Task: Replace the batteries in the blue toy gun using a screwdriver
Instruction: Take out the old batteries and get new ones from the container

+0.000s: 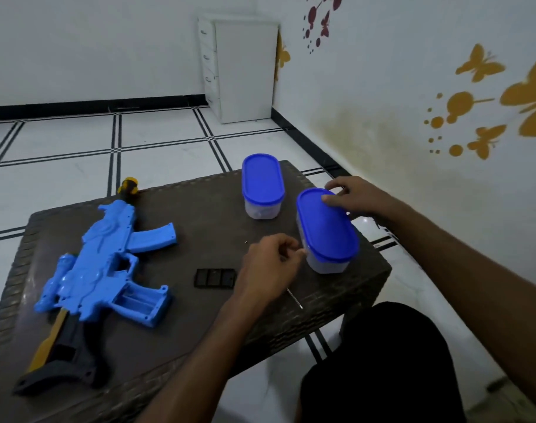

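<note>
The blue toy gun [107, 264] lies on its side at the left of the brown table [199, 209], and its grip's battery compartment [140, 303] is open. The black battery cover [214, 278] rests beside it. A thin metal screwdriver shaft [294, 298] sticks out from under my left hand [268, 264]; its handle is hidden. My left hand's curled fingers touch the near blue-lidded container [327, 233] just under its lid rim. My right hand [355, 195] grips the far end of that lid.
A second blue-lidded container [262, 186] stands behind the near one at the table's back edge. A tiny screw [246, 241] lies on the table. A white drawer cabinet [242, 68] stands in the room's corner. My dark-clothed knee [382, 361] is at the table's front right.
</note>
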Demonstrator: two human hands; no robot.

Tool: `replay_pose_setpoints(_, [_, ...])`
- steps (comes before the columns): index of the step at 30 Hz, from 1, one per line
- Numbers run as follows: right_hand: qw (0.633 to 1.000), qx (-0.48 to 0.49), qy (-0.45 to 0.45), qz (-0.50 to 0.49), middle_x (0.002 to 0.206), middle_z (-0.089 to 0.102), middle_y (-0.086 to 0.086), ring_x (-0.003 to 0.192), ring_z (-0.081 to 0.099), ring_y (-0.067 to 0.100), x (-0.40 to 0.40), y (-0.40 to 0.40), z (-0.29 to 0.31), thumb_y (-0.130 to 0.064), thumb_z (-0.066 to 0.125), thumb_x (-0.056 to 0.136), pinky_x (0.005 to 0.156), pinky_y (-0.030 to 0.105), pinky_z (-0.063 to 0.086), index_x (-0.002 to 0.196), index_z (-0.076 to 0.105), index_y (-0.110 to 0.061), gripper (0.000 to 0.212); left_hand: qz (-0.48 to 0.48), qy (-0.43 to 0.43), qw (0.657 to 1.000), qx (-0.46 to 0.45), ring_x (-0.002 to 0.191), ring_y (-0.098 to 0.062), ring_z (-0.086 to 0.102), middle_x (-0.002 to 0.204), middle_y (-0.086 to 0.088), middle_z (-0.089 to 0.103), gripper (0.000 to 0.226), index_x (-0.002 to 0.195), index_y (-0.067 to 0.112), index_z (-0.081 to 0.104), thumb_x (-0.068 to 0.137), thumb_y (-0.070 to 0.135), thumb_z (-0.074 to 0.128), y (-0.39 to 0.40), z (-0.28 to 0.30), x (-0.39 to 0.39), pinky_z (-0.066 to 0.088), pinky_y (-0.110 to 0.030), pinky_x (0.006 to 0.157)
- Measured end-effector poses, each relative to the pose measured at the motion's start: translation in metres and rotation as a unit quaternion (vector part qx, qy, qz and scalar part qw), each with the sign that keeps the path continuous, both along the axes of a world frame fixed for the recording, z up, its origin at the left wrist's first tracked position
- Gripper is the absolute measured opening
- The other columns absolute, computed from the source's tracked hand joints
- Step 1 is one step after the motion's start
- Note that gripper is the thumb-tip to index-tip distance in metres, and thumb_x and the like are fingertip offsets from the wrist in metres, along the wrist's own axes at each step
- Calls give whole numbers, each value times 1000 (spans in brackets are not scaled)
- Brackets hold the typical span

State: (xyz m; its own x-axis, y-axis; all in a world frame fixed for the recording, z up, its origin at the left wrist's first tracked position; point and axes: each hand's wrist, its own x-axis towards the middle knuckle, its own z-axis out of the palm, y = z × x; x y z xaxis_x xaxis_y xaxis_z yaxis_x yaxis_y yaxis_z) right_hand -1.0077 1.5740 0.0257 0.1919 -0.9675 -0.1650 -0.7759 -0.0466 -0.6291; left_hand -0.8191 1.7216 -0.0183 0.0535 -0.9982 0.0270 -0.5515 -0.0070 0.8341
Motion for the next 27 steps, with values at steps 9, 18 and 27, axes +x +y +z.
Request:
replay_pose_setpoints(9, [979, -105, 135, 109, 143, 45, 8, 123, 52, 28, 10, -3, 6, 8, 58, 85, 88, 41, 54, 143, 44, -29, 70, -33, 2, 999, 40, 83, 4, 61, 89, 19, 64, 13, 102, 33, 65, 90, 37, 65, -4, -6, -2, 48, -15, 70])
replay_pose_setpoints(18, [706, -130, 526, 456, 167, -6, 8, 153, -11, 29, 28, 33, 45, -12, 73, 84, 123, 45, 16, 156, 4, -42, 104, 5, -77, 997, -10, 83, 1, 64, 93, 15, 70, 9, 95, 30, 72, 91, 30, 63, -6, -1, 32, 52, -24, 79])
replay_pose_setpoints(27, [629, -119, 610, 467, 164, -17, 15, 153, -11, 30, 28, 30, 47, -27, 83, 78, 123, 45, 9, 156, -10, -36, 122, 11, -73, 997, -23, 85, 0, 64, 94, 15, 71, 13, 100, 27, 73, 91, 29, 63, -6, 4, 39, 54, -25, 81])
